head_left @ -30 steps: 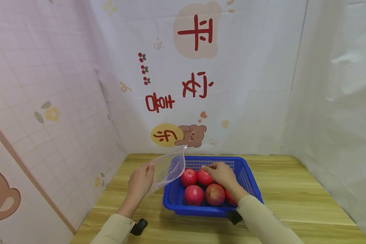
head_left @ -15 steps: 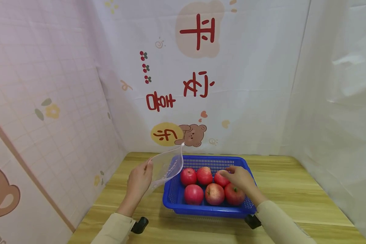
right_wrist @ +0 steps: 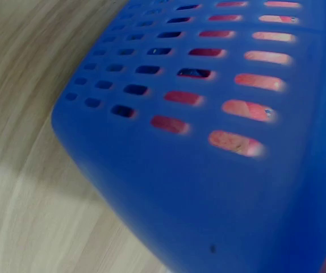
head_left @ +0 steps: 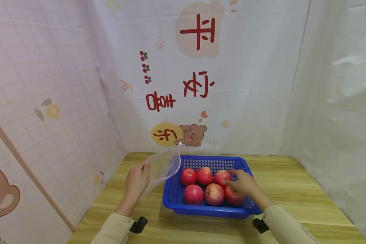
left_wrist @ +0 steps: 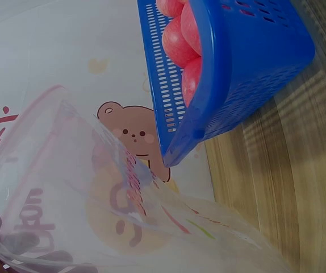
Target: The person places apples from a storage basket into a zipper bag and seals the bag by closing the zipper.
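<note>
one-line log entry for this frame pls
left hand: holds clear bag | right hand: on front-right apple | blue basket: six apples | wooden table
</note>
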The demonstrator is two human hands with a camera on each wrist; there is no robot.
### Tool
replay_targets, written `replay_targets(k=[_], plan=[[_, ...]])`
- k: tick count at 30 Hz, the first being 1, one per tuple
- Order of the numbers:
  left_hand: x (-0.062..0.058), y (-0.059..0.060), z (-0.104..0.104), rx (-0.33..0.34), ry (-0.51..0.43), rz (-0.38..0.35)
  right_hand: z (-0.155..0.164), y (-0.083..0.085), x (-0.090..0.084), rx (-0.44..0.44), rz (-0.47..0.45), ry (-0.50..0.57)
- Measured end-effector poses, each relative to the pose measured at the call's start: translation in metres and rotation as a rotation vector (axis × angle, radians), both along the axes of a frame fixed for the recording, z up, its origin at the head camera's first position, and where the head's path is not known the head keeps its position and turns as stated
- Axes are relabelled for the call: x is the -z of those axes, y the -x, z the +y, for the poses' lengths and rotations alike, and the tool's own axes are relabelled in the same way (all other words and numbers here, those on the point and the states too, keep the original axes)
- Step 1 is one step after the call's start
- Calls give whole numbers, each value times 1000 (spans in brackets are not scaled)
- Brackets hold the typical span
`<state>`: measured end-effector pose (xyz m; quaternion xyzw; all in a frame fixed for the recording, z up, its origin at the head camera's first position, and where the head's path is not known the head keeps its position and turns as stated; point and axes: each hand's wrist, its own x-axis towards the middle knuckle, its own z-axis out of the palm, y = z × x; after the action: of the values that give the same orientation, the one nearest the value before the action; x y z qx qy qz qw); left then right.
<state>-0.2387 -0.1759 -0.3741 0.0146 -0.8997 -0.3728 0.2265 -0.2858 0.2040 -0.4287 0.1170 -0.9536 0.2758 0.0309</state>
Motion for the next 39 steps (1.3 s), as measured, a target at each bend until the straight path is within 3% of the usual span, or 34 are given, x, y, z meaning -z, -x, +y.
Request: replay_targets(k=[9, 17, 24, 39], plan=[[0, 0, -3, -8, -6, -2, -1, -2, 9, -87, -8, -49], [0, 1, -4, -9, -8, -8, -9, 2, 24, -202, 61, -85], [1, 1, -3, -8, -14, -23, -22, 1, 25, -290, 58, -83], [1, 0, -5, -10, -21, -34, -40, 4, 38, -286, 11, -186]])
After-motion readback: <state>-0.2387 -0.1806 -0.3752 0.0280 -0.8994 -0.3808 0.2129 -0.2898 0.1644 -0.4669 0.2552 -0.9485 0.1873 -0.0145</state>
